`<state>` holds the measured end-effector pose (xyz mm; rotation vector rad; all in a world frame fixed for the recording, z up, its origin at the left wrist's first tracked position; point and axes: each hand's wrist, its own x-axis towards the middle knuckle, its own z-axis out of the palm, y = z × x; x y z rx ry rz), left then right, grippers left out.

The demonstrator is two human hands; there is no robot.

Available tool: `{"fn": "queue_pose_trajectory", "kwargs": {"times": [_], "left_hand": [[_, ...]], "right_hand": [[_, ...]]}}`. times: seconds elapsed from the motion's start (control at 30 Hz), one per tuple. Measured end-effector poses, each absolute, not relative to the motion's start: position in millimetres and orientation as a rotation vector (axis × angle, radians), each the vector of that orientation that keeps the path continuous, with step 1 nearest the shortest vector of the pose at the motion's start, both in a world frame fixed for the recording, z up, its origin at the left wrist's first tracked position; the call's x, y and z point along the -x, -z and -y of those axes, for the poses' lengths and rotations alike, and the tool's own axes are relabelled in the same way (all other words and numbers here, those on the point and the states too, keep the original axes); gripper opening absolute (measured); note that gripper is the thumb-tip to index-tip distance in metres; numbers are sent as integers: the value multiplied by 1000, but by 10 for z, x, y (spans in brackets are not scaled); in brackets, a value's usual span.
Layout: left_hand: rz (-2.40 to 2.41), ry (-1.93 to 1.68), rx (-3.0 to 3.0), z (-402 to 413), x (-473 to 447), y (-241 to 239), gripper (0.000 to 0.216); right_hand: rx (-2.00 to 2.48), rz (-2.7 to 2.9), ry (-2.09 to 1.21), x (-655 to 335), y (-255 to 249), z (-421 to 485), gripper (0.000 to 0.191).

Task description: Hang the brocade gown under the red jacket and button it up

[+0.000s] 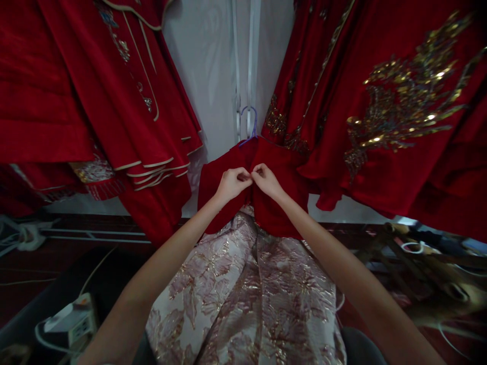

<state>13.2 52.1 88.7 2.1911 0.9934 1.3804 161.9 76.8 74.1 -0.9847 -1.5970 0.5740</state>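
Red robes [380, 101] hung against the white wall [213, 61] while your left hand [231, 183] and right hand [267, 181] pinched shut on the red jacket [277, 203] at its collar, under the hanger [249, 124], steadying it above the brocade skirt [247, 294].

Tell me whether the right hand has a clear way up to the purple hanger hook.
Probably yes: the right hand pinches the red jacket front just below the purple hanger hook, with nothing between them.

We had single head camera, close, looking forward-down; fingers [247, 176] sat centre frame, floor below them.
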Motion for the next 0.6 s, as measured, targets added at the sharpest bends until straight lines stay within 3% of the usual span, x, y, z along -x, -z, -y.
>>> {"fn": "queue_pose_trajectory", "kwargs": {"times": [0.17,0.37,0.43,0.6], "left_hand": [[-1067,-1474,-2280,-430,-123,-768,15],[-1524,-1403,-2411,-303,-101,-279,57],[-1664,-1318,-2479,-290,-89,-171,51],[-1774,-1154,-2571,-286,17,-117,26]], "right_hand": [[819,1477,-607,-1623,-500,-673,26],[1098,1743,-402,-1715,-50,-403,58],[1220,1836,-323,-1741,17,-369,55],[1388,1925,-300,-1776,35,-392,21]]}}
